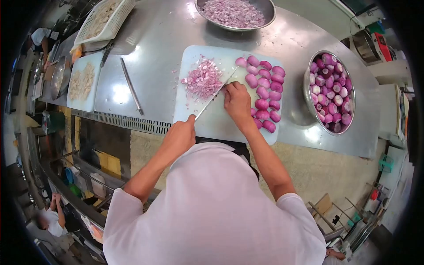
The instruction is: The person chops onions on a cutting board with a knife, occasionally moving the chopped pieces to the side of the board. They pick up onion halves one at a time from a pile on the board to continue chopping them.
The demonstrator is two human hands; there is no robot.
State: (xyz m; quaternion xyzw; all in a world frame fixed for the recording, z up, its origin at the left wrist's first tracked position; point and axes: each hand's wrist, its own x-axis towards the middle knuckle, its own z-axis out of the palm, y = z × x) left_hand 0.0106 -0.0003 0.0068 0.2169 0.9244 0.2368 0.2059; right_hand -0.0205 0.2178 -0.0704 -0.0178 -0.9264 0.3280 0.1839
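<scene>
My left hand (pixel 179 138) is closed round the handle of a knife (pixel 212 99), whose blade slants up and right across the white cutting board (pixel 187 115). Close beside the blade, my right hand (pixel 237 104) has its fingers curled down on the board; what they hold is hidden. Chopped purple onion (pixel 203 79) lies in a loose heap left of the blade. Right of it, several halved onions (pixel 263 82) sit in rows, some close to my right hand.
A steel bowl of chopped onion (pixel 236 13) stands behind the board, and a bowl of peeled onions (pixel 330 93) at right. Leftward lie a metal rod (pixel 131 86), another board with pale pieces (pixel 84 81) and a white basket (pixel 104 20). Other people are at the far left.
</scene>
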